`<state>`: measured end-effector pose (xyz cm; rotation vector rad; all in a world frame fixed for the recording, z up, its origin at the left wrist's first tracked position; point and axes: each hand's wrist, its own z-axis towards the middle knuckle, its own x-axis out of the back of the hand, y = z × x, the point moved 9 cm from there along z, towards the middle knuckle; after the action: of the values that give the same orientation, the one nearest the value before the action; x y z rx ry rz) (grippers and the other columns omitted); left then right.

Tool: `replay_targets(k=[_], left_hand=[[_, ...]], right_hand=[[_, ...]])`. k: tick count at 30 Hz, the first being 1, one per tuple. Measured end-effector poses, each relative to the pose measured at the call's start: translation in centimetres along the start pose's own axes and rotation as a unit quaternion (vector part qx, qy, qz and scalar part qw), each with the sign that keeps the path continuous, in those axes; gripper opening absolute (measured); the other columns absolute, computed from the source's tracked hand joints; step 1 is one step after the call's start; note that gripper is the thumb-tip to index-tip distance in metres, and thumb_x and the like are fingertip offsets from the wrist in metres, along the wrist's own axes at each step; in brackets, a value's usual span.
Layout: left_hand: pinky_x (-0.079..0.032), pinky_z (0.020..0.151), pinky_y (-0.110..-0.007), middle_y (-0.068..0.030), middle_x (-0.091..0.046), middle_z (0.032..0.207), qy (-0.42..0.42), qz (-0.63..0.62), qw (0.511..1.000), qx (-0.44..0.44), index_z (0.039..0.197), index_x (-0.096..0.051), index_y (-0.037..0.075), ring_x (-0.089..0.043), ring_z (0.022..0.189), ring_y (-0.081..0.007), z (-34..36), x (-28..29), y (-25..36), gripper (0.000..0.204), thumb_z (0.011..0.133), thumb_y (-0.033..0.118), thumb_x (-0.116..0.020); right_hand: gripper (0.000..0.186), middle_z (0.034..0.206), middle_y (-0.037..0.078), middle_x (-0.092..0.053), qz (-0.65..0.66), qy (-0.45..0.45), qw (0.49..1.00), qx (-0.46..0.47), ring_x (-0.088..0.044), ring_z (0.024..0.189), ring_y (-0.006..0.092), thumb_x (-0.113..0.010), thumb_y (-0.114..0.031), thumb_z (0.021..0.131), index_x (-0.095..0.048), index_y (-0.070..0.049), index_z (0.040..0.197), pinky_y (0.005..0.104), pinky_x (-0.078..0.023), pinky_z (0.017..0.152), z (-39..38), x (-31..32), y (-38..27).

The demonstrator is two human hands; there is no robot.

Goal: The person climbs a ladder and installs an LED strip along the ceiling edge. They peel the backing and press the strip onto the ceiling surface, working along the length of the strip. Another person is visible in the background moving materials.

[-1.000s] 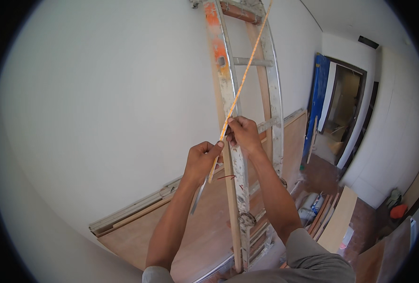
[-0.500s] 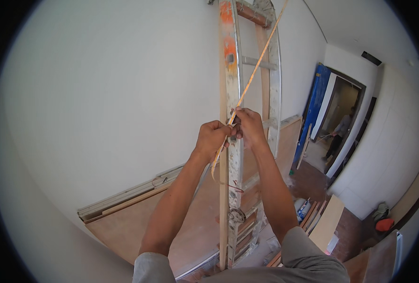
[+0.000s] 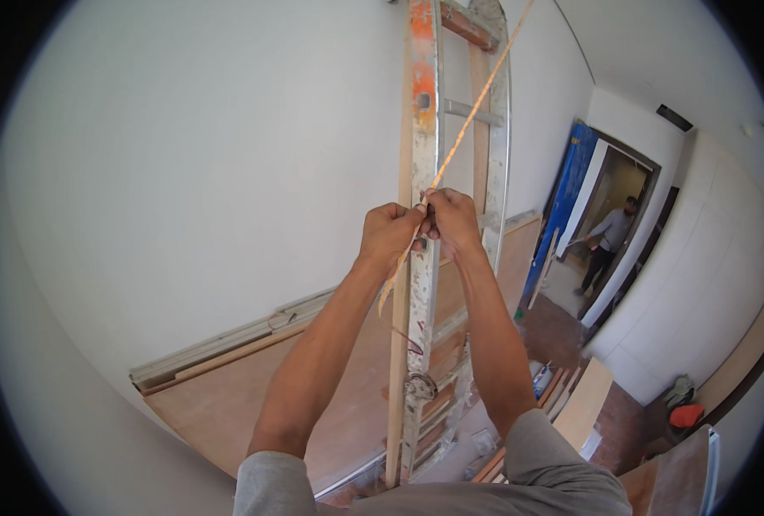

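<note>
White wall [image 3: 227,172] behind orange cord [image 3: 464,129]

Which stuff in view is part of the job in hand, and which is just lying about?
In the job:
- orange cord, pinched by the left hand and right hand
- ladder, right behind the hands; probably part of it

Lying about, seemingly:
- wooden board leaning by the wall
- pale plank
- blue panel
- red-orange item on the floor, kind unclear

One left hand [image 3: 388,235], one right hand [image 3: 453,223], one orange cord [image 3: 462,134], one ladder [image 3: 423,310], one doorway [image 3: 626,182] (with one other person [image 3: 609,236] in it)
</note>
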<state>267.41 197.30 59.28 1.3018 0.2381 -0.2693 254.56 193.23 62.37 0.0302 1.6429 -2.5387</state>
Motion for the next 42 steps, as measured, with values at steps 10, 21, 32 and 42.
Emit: replay_targets(k=[10, 21, 32, 42], left_hand=[[-0.041, 0.036, -0.03, -0.0127, -0.064, 0.07, 0.01, 0.019, 0.999, 0.042, 0.079, -0.061, -0.002, -0.056, 0.05, -0.0155, 1.0, 1.1, -0.5, 0.032, 0.089, 0.022, -0.079], [-0.038, 0.035, -0.03, -0.0119, -0.063, 0.069, 0.013, 0.034, 0.999, 0.027, 0.076, -0.062, -0.002, -0.053, 0.048, -0.0144, 1.8, 1.0, -0.8, 0.025, 0.087, 0.016, -0.076], [-0.044, 0.052, -0.031, -0.0058, -0.062, 0.076, -0.037, 0.049, 0.998, 0.02, 0.078, -0.064, 0.005, -0.055, 0.065, -0.0123, 2.0, 0.9, -1.7, 0.024, 0.094, 0.021, -0.073], [-0.042, 0.051, -0.029, -0.005, -0.067, 0.084, -0.023, 0.007, 0.999, 0.023, 0.097, -0.067, 0.001, -0.057, 0.068, -0.0141, 1.9, 0.5, -1.7, 0.011, 0.095, 0.012, -0.067]], right_hand=[[0.028, 0.075, 0.013, -0.067, 0.066, -0.002, 0.996, -0.053, -0.062, 0.053, 0.0168, -0.053, -0.022, 0.097, -0.064, 0.003, 0.093, 0.0267, -0.045, 0.043, 0.4, 0.7, 0.7], [0.023, 0.078, 0.014, -0.069, 0.034, -0.02, 0.998, -0.043, -0.064, 0.057, 0.0184, -0.057, -0.02, 0.094, -0.063, 0.002, 0.092, 0.0274, -0.05, 0.048, 1.0, 0.5, 0.6], [0.028, 0.078, 0.009, -0.066, -0.019, 0.056, 0.998, -0.013, -0.062, 0.058, 0.0139, -0.068, -0.025, 0.096, -0.062, 0.002, 0.091, 0.0271, -0.052, 0.049, -1.5, 0.2, 0.2], [0.027, 0.081, 0.01, -0.062, 0.047, 0.01, 0.999, -0.005, -0.066, 0.066, 0.0199, -0.068, -0.024, 0.097, -0.061, 0.001, 0.09, 0.0355, -0.06, 0.056, -1.5, 0.7, -0.5]])
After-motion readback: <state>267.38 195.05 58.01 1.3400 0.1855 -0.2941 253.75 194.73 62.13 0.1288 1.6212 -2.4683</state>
